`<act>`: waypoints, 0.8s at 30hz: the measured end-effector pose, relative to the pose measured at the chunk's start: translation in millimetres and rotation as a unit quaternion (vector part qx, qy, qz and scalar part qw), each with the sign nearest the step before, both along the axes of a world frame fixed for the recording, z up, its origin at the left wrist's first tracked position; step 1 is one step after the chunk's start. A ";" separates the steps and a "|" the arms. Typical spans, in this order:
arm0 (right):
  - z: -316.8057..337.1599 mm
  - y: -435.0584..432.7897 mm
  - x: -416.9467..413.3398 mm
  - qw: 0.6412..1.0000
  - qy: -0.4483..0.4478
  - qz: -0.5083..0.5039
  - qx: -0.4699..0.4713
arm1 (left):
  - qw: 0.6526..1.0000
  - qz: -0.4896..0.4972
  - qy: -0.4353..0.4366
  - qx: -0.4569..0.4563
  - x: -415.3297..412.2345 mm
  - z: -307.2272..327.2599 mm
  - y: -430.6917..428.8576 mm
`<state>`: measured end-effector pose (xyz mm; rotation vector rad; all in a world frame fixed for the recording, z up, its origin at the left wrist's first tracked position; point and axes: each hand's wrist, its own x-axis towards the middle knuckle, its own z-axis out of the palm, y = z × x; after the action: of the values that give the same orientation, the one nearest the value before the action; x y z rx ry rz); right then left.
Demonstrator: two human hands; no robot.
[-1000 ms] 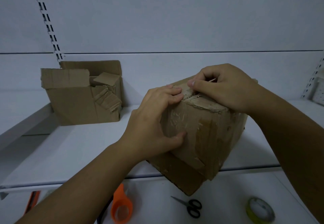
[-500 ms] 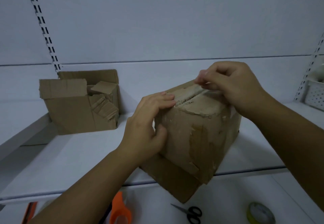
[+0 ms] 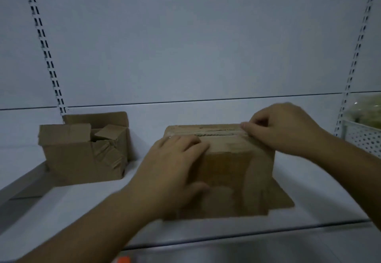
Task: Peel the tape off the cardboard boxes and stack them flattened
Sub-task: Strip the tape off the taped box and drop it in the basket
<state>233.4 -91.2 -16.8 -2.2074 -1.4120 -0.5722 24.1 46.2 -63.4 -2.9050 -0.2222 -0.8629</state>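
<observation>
A taped brown cardboard box (image 3: 233, 164) stands square on the white shelf (image 3: 82, 205), its lower flaps spread out on the shelf toward me. My left hand (image 3: 173, 172) lies over its top left front corner, fingers straight across the top edge and thumb on the front face. At the right end of the top seam, my right hand (image 3: 282, 131) has its fingers curled, pinching the tape strip (image 3: 206, 133) that runs along the seam. The frame is motion-blurred.
A second cardboard box (image 3: 82, 151) with open, crumpled flaps stands at the back left of the shelf. A white perforated basket (image 3: 362, 137) sits at the far right. Slotted uprights run up the back wall. An orange object (image 3: 123, 260) peeks out below the shelf edge.
The box has turned from a tilted corner-on pose to standing square on the shelf. My view has lifted, and the scissors and tape roll below have dropped out of sight.
</observation>
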 end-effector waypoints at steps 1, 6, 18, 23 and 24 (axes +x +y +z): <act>7.6 -7.2 3.4 0.997 0.054 0.041 0.023 | 1.000 -0.021 0.009 -0.014 -0.3 3.5 10.9; -5.3 -4.7 23.9 0.955 0.222 0.196 -0.026 | 0.984 -0.082 -0.029 -0.155 -10.1 5.7 51.9; -63.5 0.2 -12.7 0.960 0.075 0.268 -0.018 | 0.951 0.097 -0.114 -0.269 -1.1 0.4 51.0; -67.6 10.7 -31.4 0.961 -0.087 0.257 0.060 | 0.927 -0.034 -0.246 -0.280 -24.5 -29.4 -7.2; -67.7 13.2 -35.4 0.959 -0.110 0.253 0.067 | 0.942 -0.030 -0.206 -0.262 -24.5 -36.3 -13.1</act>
<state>198.0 -78.0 -84.4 -1.6209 -1.9026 -0.7129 -0.4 33.1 -99.7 -3.1630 -0.4621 -1.6486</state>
